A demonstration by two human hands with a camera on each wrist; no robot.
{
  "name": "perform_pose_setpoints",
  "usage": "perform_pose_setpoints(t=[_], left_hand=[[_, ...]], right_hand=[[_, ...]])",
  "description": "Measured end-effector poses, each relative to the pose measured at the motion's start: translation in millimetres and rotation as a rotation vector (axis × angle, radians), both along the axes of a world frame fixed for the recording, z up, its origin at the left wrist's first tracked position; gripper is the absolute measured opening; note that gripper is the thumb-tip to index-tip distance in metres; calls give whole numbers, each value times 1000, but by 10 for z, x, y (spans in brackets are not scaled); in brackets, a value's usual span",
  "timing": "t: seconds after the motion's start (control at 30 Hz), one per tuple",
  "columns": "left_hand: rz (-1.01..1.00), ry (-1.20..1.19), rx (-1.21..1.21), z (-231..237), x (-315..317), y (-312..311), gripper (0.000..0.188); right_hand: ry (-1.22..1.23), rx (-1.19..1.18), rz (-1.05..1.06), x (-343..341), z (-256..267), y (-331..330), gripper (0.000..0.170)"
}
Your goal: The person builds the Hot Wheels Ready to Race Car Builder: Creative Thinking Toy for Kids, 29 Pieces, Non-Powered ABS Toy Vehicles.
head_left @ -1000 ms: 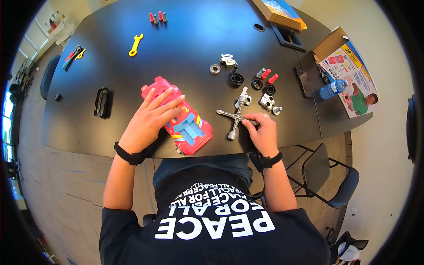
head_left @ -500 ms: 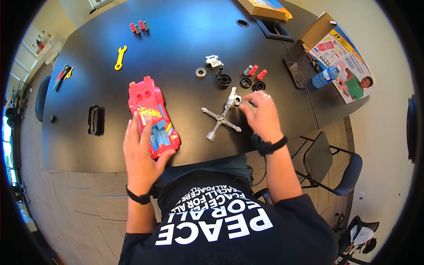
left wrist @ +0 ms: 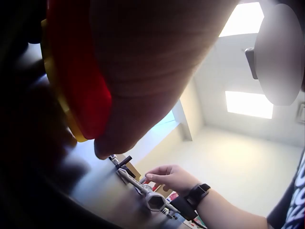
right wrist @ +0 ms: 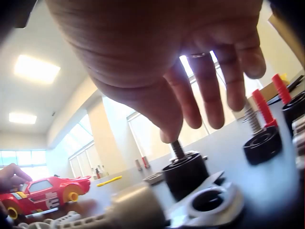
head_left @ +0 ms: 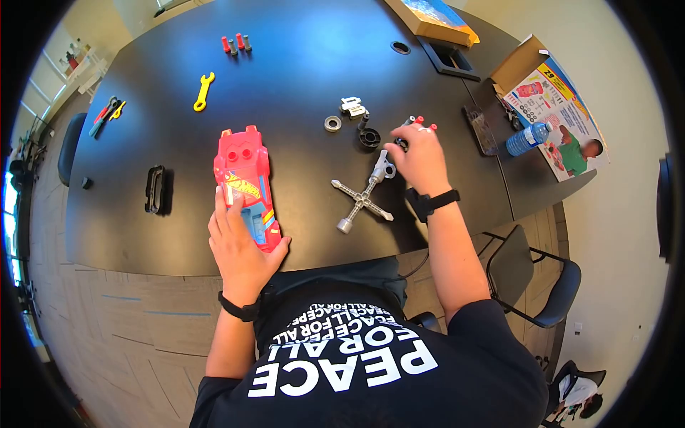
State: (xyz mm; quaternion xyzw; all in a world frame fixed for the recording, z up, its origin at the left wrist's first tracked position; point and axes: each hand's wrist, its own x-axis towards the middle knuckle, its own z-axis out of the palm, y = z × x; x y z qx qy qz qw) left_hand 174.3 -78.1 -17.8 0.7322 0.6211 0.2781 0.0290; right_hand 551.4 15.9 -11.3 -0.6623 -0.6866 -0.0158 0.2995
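Head view shows us one red car (head_left: 242, 171) marked "Hot Wheels" on the tabletop (head_left: 307, 157). Our left hand (head_left: 241, 250) touches it, fingers straight and spread. Our right hand (head_left: 422, 162) has fingers apart; we cannot tell if its thumb touches one grey screw (right wrist: 178, 150). Four pegs (head_left: 240, 41) stand far off. Our shirt (head_left: 385, 389) says "PEACE FOR ALL".

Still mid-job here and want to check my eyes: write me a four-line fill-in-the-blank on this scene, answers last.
The hand touching the red toy car is the person's ____ one.
The silver cross-shaped tool has ____ arms.
The wrench lying beyond the car is ____ in colour.
The upright bolts near the top of the head view are grey and ____.

Missing words: left; four; yellow; red.
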Motion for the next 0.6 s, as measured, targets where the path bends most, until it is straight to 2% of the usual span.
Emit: perform_pose_setpoints(t=[0.07,0.2,0.27,0.3,0.4,0.6], left_hand=[[-76,-42,27,17,-79,35,114],[-180,-101,32,55,-218,93,114],[-200,-123,-22,93,-258,96,114],[-195,-125,-16,92,-262,88,114],[-109,-64,-23,28,-226,19,113],[-29,47,-4,-38,-207,-56,131]], right_hand=[[77,-4,133,-260,80,0,33],[-42,-51,101,-551,236,88,42],[-119,-166,-62,-484,218,189,50],[-71,-178,-78,-418,239,192,52],[-72,-126,-123,-44,162,125,46],[-44,-130,-326,410,242,-262,40]])
